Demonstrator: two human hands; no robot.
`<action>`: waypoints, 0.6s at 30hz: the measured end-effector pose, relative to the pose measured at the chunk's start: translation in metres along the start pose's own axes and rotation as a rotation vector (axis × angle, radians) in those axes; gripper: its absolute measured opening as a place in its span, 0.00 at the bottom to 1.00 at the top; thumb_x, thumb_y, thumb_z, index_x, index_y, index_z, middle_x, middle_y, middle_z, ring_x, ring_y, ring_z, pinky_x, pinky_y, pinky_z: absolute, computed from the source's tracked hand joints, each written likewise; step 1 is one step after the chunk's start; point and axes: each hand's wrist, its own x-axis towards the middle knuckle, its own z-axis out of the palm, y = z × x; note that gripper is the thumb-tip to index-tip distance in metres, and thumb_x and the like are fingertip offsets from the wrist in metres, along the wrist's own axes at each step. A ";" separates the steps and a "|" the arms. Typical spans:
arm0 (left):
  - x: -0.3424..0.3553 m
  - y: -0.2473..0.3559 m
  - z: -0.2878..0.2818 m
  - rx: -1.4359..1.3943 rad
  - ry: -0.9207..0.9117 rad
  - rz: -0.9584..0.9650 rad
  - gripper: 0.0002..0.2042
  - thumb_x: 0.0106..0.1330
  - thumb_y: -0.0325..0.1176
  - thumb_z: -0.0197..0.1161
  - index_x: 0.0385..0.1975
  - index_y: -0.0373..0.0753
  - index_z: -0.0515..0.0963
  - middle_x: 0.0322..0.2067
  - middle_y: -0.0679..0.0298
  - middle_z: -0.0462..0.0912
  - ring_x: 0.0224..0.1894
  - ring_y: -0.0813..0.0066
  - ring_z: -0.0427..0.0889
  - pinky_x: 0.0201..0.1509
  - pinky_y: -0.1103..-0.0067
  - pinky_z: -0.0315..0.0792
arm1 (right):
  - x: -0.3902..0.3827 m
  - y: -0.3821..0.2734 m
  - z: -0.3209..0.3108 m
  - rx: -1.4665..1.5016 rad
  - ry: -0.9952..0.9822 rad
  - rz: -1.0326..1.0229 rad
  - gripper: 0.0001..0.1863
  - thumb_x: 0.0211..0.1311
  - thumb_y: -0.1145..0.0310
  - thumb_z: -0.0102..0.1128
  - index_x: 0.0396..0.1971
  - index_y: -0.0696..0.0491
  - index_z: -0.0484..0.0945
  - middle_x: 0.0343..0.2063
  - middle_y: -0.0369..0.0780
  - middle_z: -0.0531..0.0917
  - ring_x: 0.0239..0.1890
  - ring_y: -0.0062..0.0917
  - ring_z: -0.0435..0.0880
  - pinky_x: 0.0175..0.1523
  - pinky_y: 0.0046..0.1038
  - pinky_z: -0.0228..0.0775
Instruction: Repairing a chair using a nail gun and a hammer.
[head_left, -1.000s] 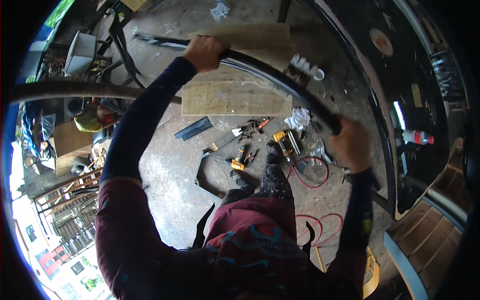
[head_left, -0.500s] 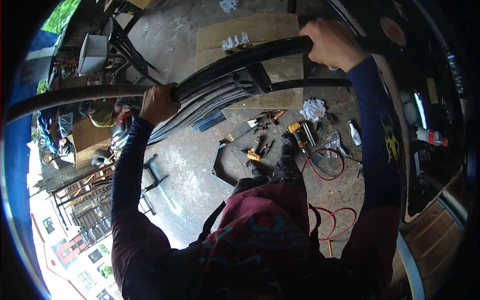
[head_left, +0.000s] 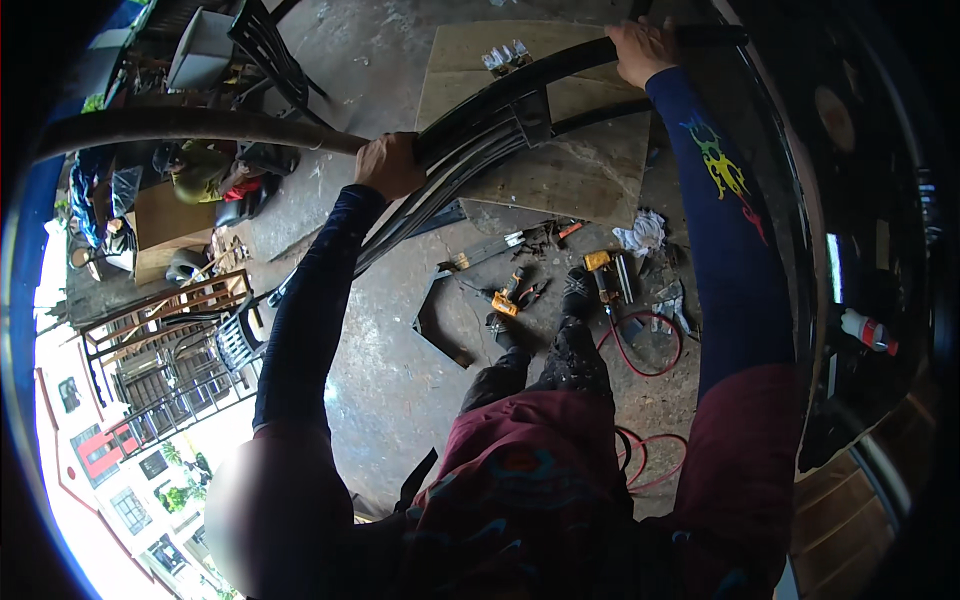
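Both my hands hold a long, curved black bar [head_left: 520, 82], part of a frame raised above the floor. My left hand [head_left: 392, 166] is closed around it near the middle of the view, where a brown curved pole [head_left: 200, 125] runs off to the left. Farther away, on the right, my right hand [head_left: 643, 52] grips the same bar, which extends past the hand. A short black crosspiece [head_left: 533, 116] joins the bar to thinner curved strips beneath. The undersides of both grips are hidden.
Below lie a plywood sheet [head_left: 580, 180], a yellow drill [head_left: 507, 300], a yellow air nailer [head_left: 604, 264] with a red hose [head_left: 640, 372], a white rag [head_left: 641, 233] and a bent metal frame [head_left: 424, 305]. A person [head_left: 200, 178] sits at left, near a black chair [head_left: 282, 62].
The curved bar and both hands have moved farther up the view. My left hand has shifted right and my right hand slightly left, bringing them closer together. Both grips stay closed.
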 end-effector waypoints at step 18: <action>0.050 -0.024 0.031 0.211 0.083 0.162 0.23 0.64 0.38 0.68 0.57 0.40 0.73 0.42 0.61 0.83 0.39 0.70 0.83 0.41 0.74 0.77 | -0.505 -0.128 0.312 0.554 -0.483 0.855 0.16 0.55 0.70 0.60 0.45 0.56 0.77 0.40 0.49 0.82 0.42 0.42 0.82 0.47 0.40 0.75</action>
